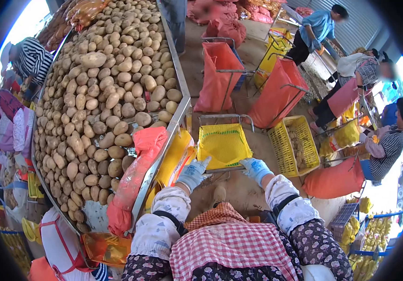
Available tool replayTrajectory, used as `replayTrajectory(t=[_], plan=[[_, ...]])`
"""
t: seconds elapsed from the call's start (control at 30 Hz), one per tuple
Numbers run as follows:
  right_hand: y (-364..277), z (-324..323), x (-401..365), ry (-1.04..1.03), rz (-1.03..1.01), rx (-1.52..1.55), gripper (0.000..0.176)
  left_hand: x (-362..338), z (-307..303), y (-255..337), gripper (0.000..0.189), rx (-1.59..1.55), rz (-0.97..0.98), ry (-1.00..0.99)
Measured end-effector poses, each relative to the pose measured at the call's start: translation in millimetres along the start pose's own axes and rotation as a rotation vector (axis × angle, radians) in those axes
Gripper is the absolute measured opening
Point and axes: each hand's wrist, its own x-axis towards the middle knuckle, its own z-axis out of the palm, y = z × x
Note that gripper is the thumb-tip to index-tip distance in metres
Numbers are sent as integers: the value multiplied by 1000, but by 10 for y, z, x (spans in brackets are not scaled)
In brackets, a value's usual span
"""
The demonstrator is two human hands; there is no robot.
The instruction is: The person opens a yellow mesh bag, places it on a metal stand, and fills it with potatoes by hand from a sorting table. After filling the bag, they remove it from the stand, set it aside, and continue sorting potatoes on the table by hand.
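A yellow mesh bag [224, 144] hangs with its mouth spread over a metal frame stand [225, 115], straight ahead of me. My left hand [193, 174], in a white and light blue glove, grips the near left corner of the bag's rim. At the near right corner, my right hand [256, 169], gloved the same way, has its fingers closed over the rim. The inside of the bag shows yellow netting. Just left of my left hand is another yellow bag [175, 157], against the side of the sorting table.
Potatoes [103, 98] cover a metal-edged table [181, 70] on the left, with a red bag [136, 178] on its edge. Red bags on frames [220, 77] stand ahead. A yellow crate [295, 145] sits right. Several people work on both sides.
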Motion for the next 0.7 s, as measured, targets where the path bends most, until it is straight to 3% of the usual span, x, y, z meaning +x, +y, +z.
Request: replayTrajectory(t=[0.1,0.23,0.37,0.43,0.53,0.6,0.67,0.7], plan=[[0,-12,-34,-4,35,29,38,-55,241,31,69,-64,-17,177],[71,151,-16,99,29,72,42,40,536,-188,83,-407,-173,100],[135,310,-21,257,-18,15,51,98,606,-293,78,-514,-34,165],[152,386,-91,504,-156,-55,62,-62,77,22,69,-145,175,289],[147,406,-285,581,-203,25,70,-354,-46,164,62,-86,242,280],[32,404,-481,592,-115,36,77,-709,-323,310,56,-115,193,303],[-79,352,-576,738,-54,24,86,-1075,-534,268,49,-259,175,469],[-140,324,-570,675,-114,-35,85,-1260,-698,216,46,-192,189,532]])
